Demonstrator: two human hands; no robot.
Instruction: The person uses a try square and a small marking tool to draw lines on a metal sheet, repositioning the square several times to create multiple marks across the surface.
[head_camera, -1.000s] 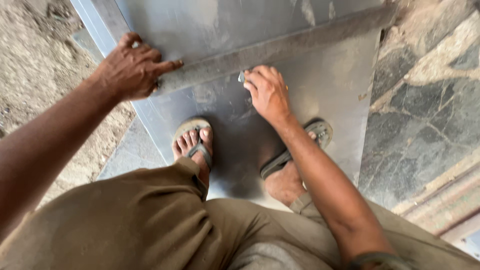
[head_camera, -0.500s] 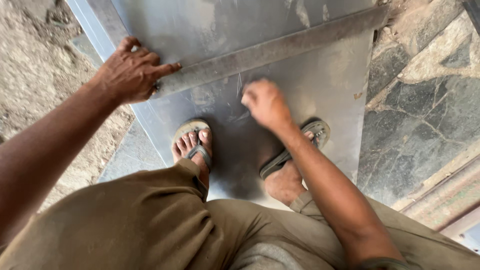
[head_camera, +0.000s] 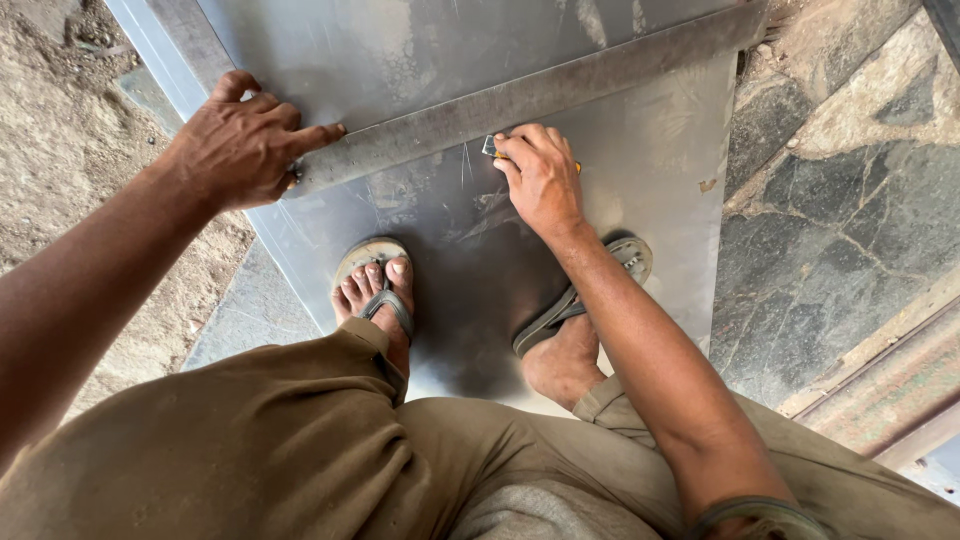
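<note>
A grey metal sheet (head_camera: 660, 190) lies on the ground under my sandalled feet. Across it runs a long flat metal bar (head_camera: 620, 75), used like a straightedge, sloping up to the right. My left hand (head_camera: 240, 145) presses down on the bar's left end, fingers spread over it. My right hand (head_camera: 540, 175) is closed around a small tool (head_camera: 490, 148) with a metal tip and a bit of orange showing, held against the bar's lower edge. Thin scratch lines mark the sheet near that tip.
My left foot (head_camera: 375, 290) and right foot (head_camera: 580, 320) in sandals stand on the sheet. Bare dirt (head_camera: 60, 170) lies to the left, dark stone paving (head_camera: 840, 220) to the right, and a rusty metal strip (head_camera: 890, 390) at the lower right.
My right hand slid down away from the bar and has come back up against its lower edge. The left hand stays on the bar's left end.
</note>
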